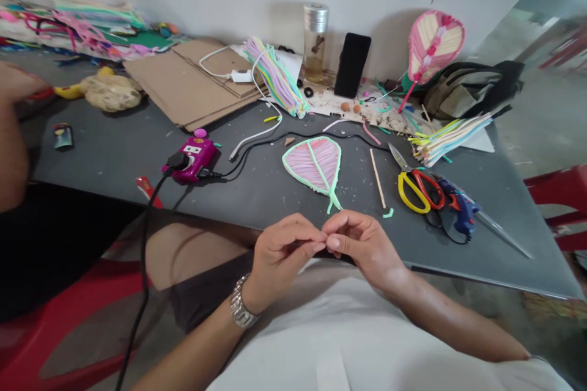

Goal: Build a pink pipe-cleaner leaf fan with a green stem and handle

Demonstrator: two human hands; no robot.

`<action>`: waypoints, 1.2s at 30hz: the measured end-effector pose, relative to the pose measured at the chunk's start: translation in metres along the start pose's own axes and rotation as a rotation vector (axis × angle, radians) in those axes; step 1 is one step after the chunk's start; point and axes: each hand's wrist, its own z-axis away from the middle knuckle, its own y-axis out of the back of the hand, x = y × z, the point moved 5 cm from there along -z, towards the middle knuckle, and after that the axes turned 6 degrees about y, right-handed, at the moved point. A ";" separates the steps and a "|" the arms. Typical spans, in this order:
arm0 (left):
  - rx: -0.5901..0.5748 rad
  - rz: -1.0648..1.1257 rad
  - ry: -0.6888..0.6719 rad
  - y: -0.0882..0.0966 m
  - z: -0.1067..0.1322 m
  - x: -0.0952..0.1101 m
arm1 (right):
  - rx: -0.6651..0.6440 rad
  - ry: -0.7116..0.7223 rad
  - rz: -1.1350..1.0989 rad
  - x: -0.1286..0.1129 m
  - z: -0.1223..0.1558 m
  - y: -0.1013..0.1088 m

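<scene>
My left hand (287, 253) and my right hand (362, 247) meet at the fingertips just off the table's front edge. Both are pinched closed, and whatever sits between the fingertips is too small or hidden to make out. Just beyond them lies a leaf-shaped pipe-cleaner piece (318, 166), lilac inside with a mint green border and midrib, its stem end pointing at my hands. To its right are a beige stick (378, 178) and a short green scrap (388, 213). Scissors (413, 186) with one yellow and one red handle lie farther right, beside a blue glue gun (463, 208).
A magenta power socket (195, 159) with black cables stands left. Behind are cardboard sheets (183, 82), a pipe-cleaner bundle (277, 76), a bottle (315, 43), a phone (353, 65) and a pink leaf-shaped fan (435, 46). Another bundle (452, 139) lies right. Another person's arm (11, 134) rests left.
</scene>
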 end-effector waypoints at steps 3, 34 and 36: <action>-0.004 -0.024 -0.009 -0.001 0.002 0.000 | -0.021 -0.046 -0.073 0.006 -0.001 0.000; -0.012 -0.407 -0.405 0.001 0.010 0.023 | 0.092 0.315 0.121 -0.006 0.017 -0.010; 0.000 -0.391 -0.382 0.000 0.011 0.024 | 0.049 0.391 0.178 -0.007 0.020 -0.011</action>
